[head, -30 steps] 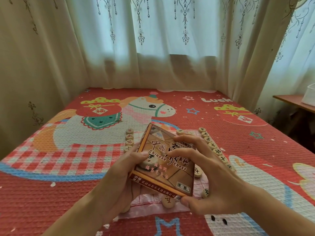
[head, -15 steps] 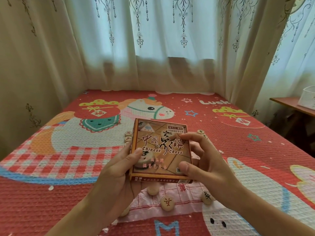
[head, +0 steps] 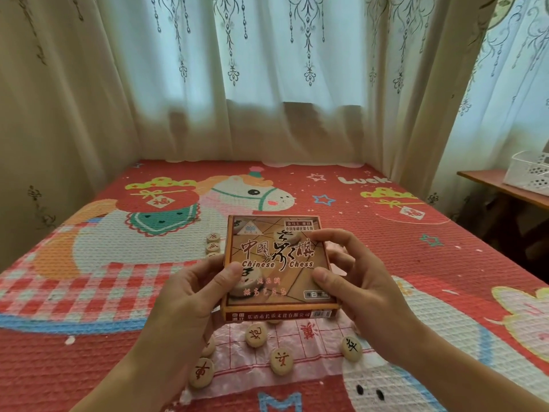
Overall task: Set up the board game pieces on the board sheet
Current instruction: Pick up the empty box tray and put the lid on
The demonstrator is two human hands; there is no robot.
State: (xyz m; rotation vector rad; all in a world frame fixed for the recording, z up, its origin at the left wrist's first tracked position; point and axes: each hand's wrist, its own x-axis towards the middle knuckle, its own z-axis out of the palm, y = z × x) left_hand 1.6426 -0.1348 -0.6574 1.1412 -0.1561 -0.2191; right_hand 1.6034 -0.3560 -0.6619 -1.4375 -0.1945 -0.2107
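I hold the flat orange-brown cardboard Chinese Chess box (head: 279, 263) between both hands, lifted above the thin pink-white plastic board sheet with red grid lines (head: 315, 337), so that it hides most of the sheet; my left grip (head: 190, 295) pinches the box's left edge, thumb pressed on the printed face near the lower left, the other fingers out of sight beneath; my right grip (head: 362, 289) pinches the right edge, thumb on the face low down and the fingers curled over the upper right part.

The printed face is turned up toward me and the lettering reads upright; the top edge points away toward the pale curtains (head: 267, 84), the thin near side faces me; the box looks almost square, so I cannot tell a long axis.

Below the box, round wooden pieces with red characters (head: 281, 361) lie flat on the sheet, and one round wooden piece with a black character (head: 351, 348) lies to the right of them; more discs (head: 213, 237) show just past the box's left edge; the sheet lies on the bed's red cartoon-horse quilt (head: 386, 248); a white perforated basket (head: 528, 173) stands on a wooden bench (head: 487, 181) at far right.
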